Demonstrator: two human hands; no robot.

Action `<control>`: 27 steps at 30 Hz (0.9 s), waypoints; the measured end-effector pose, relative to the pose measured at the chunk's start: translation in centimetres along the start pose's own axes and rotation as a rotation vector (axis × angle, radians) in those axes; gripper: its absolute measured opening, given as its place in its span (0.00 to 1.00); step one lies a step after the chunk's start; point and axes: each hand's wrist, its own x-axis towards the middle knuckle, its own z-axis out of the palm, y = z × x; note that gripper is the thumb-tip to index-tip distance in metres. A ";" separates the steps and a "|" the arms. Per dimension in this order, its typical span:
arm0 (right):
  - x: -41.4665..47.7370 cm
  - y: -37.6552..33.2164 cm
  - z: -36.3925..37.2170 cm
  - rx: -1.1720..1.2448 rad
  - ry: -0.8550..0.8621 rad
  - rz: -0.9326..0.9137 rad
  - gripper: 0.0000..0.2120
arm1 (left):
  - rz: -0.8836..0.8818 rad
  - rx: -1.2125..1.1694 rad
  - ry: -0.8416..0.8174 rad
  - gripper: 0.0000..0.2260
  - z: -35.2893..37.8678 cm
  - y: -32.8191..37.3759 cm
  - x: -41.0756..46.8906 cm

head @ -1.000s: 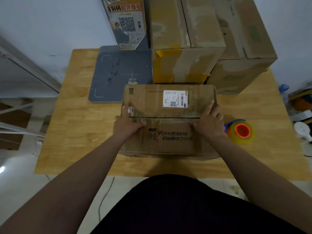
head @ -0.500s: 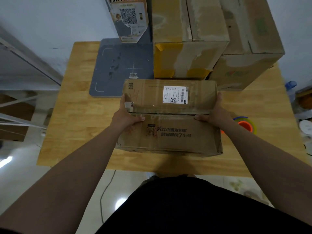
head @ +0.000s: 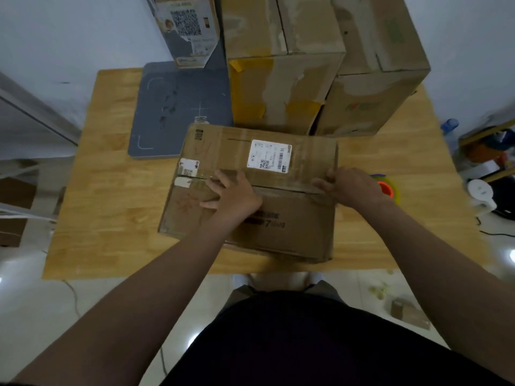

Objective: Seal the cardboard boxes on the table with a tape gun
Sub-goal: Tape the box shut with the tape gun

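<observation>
A flat cardboard box [head: 281,227] with a white shipping label [head: 269,156] lies on the wooden table [head: 111,207] in front of me, its two top flaps meeting along a middle seam. My left hand [head: 232,195] rests flat on the seam near the middle of the lid, fingers spread. At the seam's right end, my right hand [head: 349,186] lies on the lid with its fingers bent over the far flap. The tape gun [head: 386,188], with an orange core and a yellowish roll, sits on the table just right of the box, partly hidden by my right hand.
Two tall cardboard boxes [head: 281,68] [head: 379,79] stand at the back of the table. A grey scale pad [head: 178,110] lies at the back left, with a QR-code stand [head: 186,29] behind it. A bottle [head: 450,132] and clutter lie off the right edge. A small box [head: 409,313] sits on the floor.
Both hands left the box's sides and came onto the lid. The left hand slid right to the middle of the seam. The box now sits slightly turned.
</observation>
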 end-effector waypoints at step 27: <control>-4.0 1.3 -2.7 0.082 -0.194 -0.182 0.32 | 0.233 0.111 -0.010 0.55 10.6 4.5 -8.9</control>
